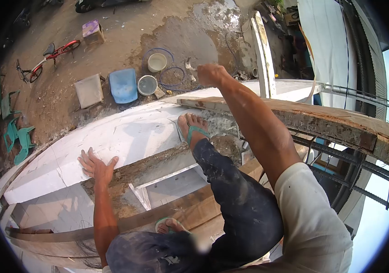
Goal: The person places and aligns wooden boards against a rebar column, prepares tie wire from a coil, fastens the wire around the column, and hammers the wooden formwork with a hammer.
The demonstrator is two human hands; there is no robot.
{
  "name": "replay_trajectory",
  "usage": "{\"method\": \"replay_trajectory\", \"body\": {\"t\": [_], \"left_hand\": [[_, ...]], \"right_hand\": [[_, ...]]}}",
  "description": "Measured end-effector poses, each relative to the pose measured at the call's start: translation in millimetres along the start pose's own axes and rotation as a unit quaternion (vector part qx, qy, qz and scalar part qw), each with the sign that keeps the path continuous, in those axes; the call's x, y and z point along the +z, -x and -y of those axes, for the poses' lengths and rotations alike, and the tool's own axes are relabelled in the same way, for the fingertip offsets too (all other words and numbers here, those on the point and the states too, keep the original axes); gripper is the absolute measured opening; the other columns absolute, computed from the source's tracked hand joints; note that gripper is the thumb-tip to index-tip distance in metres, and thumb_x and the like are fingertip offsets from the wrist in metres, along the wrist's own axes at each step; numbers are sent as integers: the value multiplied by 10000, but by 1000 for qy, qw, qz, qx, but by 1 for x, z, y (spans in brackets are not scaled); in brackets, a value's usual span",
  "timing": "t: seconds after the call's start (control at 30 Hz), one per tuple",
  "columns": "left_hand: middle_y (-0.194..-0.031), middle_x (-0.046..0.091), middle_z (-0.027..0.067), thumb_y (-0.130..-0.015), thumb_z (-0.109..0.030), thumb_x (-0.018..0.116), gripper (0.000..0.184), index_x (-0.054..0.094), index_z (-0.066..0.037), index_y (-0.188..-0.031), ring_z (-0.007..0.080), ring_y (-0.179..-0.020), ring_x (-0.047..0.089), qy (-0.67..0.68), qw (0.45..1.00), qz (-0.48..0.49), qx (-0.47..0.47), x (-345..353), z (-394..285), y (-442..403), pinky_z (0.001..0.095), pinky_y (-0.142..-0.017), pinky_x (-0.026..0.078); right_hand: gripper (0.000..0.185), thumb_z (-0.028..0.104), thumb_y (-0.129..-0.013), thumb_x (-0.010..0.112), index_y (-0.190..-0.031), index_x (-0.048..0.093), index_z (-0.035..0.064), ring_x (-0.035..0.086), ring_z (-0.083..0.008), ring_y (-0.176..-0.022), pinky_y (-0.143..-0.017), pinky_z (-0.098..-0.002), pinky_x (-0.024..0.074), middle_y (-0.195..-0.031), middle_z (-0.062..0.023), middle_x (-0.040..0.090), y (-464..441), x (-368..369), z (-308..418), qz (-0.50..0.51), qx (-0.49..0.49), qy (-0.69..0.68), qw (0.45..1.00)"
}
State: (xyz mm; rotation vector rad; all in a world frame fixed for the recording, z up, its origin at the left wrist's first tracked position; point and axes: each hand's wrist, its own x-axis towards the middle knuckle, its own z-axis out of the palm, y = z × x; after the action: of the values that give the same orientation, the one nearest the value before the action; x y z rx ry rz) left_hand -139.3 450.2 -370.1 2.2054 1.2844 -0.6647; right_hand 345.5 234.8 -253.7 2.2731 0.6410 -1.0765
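Observation:
My left hand (98,166) lies with fingers spread on the top edge of a white block wall (130,132). My right hand (211,75) is raised beyond the wall, its fingers curled into a fist. Close to that fist shows a small pale, metallic-looking piece (188,63); whether the hand holds it cannot be made out. One foot in a green flip-flop (194,127) rests on the wall top, the other flip-flop (170,224) on wooden planks (190,211) lower down. Under my right forearm runs a rough wooden beam (303,111).
Steel rebar (362,166) juts out at the right, and a pale upright post (263,54) stands beyond the wall. Far below are a blue chair (123,86), buckets (147,85), a hose (172,73), a red bicycle (49,57) and green chairs (20,139).

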Motion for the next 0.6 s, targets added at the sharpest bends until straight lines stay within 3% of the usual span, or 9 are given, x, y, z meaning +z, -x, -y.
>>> {"method": "replay_trajectory", "body": {"t": [0.23,0.33,0.4,0.43,0.5,0.57,0.6], "left_hand": [[-1706,-70,208,-742,-600,847,1229,134,-106,-1612,425,-1556,-190,7,1000,-30,1,1,-3,-2,686,-1184,-65],[-1697,-80,250,-731,-526,881,1258,113,-67,-1616,434,-1555,-191,-1,1000,-9,-15,-13,-17,1,682,-1204,-36],[-1693,-55,270,-780,-503,852,1217,97,-53,-1622,451,-1562,-148,-8,995,80,-66,-29,-35,-1,689,-1210,2],[-1693,-55,270,-780,-503,852,1217,97,-53,-1622,451,-1562,-148,-9,995,76,-67,-38,-46,-4,689,-1210,2],[-1686,-17,293,-845,-453,811,1158,70,-31,-1628,468,-1570,-50,-12,986,161,39,-64,-97,2,660,-1232,73],[-1703,35,236,-883,-366,786,1078,74,-70,-1636,430,-1581,53,-38,943,210,257,-103,-170,26,578,-1271,140],[-1692,75,250,-869,-366,802,1069,117,-53,-1627,429,-1570,117,-55,911,226,340,-111,-204,34,572,-1266,195]], "right_hand": [[348,239,-940,718,-1286,741,209,673,-251,-1249,-928,-465,595,-1351,-12,705,-42,38,-14,43,38,6,998],[345,236,-939,714,-1281,743,204,675,-257,-1244,-930,-456,596,-1359,-6,701,-36,34,-11,56,29,5,998],[345,228,-937,708,-1279,744,196,680,-261,-1237,-923,-450,599,-1351,-14,705,-47,37,-16,46,11,-2,999],[344,220,-936,701,-1276,744,187,684,-265,-1229,-916,-443,602,-1343,-21,709,-54,38,-16,38,-5,-11,999],[344,207,-934,690,-1272,745,180,687,-268,-1223,-910,-440,604,-1333,-30,714,-60,27,-15,49,-22,-7,999],[344,193,-931,679,-1268,745,173,691,-271,-1217,-904,-436,607,-1324,-39,718,-65,13,-7,59,-41,1,997],[345,188,-925,679,-1263,746,169,695,-276,-1209,-899,-439,608,-1313,-47,722,-67,6,-2,62,-39,2,997]]}}
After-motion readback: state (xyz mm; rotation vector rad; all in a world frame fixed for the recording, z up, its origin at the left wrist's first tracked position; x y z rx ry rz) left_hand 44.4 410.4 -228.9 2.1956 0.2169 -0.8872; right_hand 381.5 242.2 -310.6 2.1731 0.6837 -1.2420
